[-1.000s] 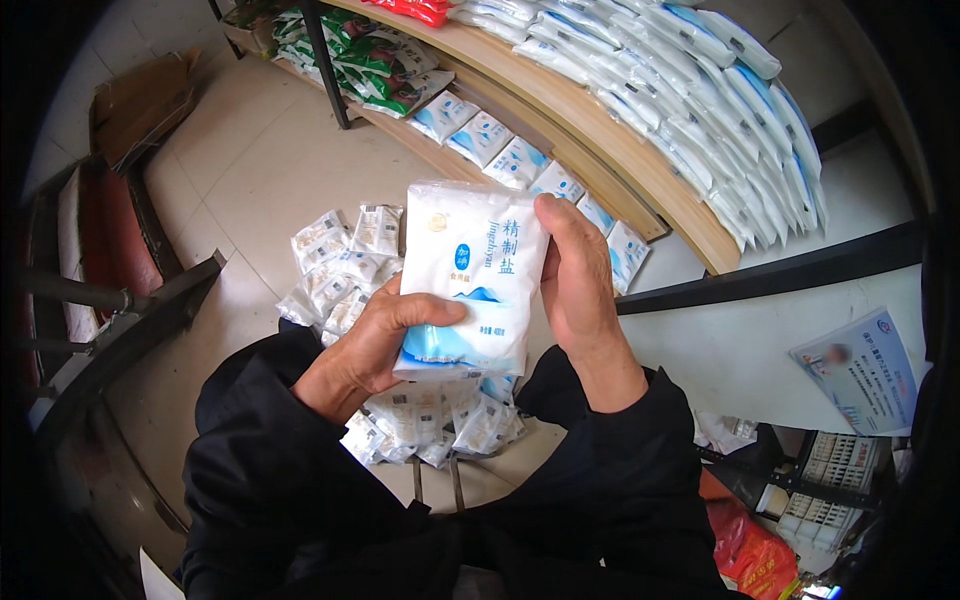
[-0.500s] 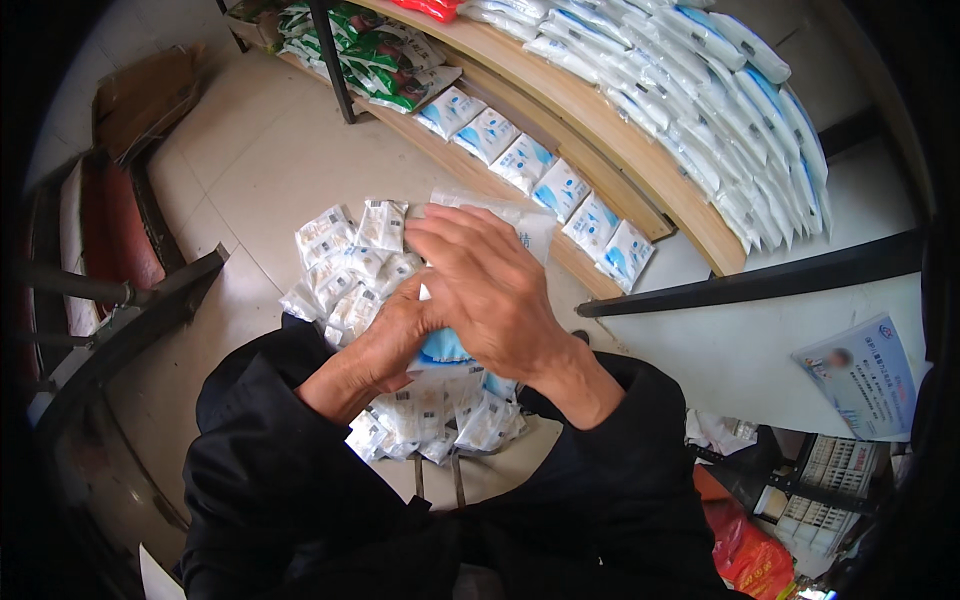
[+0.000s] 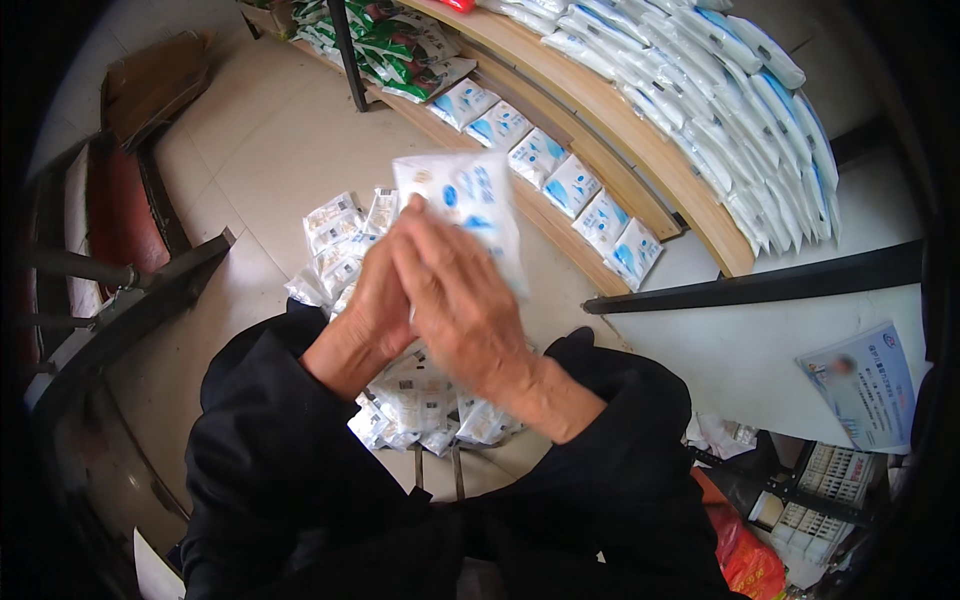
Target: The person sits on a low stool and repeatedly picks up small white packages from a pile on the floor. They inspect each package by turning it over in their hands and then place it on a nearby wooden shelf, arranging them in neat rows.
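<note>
A white plastic bag (image 3: 470,200) with blue print shows its printed face just beyond my hands, over a heap of packets. My left hand (image 3: 380,290) and my right hand (image 3: 460,300) close together on its near end, and most of that end is hidden behind them. My right fingers overlap the left ones, so I cannot see how each finger grips. Below lie small clear-and-white packets (image 3: 345,245) in a loose pile. More small packets (image 3: 415,395) rest under my wrists, between my knees.
Along the lower shelf stands a row of white-and-blue bags (image 3: 540,157), with green bags (image 3: 385,45) farther left. Many white bags are stacked on the upper wooden shelf (image 3: 640,130). A black metal bar (image 3: 760,278) is at right, a red bag (image 3: 745,555) lower right, cardboard (image 3: 155,85) far left.
The white bag has come up from between my hands, its printed face now in view beyond my fingers. My hands have drawn closer together, and the right one has shifted slightly down and left.
</note>
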The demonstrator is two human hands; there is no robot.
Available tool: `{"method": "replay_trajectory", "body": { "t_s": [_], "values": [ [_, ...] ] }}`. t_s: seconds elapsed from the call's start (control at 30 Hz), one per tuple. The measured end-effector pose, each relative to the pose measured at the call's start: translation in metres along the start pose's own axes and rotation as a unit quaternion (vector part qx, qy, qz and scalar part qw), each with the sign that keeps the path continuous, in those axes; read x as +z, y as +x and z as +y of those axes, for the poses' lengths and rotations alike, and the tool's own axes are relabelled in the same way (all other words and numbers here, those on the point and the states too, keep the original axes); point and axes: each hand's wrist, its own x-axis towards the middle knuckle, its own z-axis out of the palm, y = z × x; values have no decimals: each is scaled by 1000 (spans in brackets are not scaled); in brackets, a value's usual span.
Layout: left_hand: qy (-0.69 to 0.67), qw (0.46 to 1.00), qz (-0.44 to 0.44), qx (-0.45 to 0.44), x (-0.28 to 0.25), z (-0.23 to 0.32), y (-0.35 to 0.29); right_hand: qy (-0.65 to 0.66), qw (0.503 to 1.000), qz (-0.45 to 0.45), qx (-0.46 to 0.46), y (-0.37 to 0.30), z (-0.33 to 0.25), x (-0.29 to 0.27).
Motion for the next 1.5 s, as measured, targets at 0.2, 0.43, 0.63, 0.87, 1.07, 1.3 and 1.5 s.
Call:
{"method": "replay_trajectory", "body": {
  "t_s": [0.2, 0.43, 0.63, 0.87, 1.07, 1.3, 1.5],
  "values": [
    [-8, 997, 46, 61, 19, 29, 4, 99, 985, 89, -110, -7, -17, -22],
    [9, 998, 23, 66, 24, 23, 1, 480, 768, 55, 419, 5, 50, -55],
    [80, 995, 15, 66, 28, 24, -1, 561, 712, -21, 423, 6, 52, -58],
    [102, 992, 65, 47, 31, 19, -5, 653, 628, 20, 423, 10, 43, -44],
    [120, 989, 71, 44, 25, 20, -5, 662, 630, 12, 407, 11, 43, -40],
    [178, 970, 72, 150, 25, 19, 2, 607, 686, 32, 400, 18, 40, -49],
    [346, 907, 119, 211, 15, 2, -1, 275, 878, -38, 391, 19, 54, -56]
  ]
}}
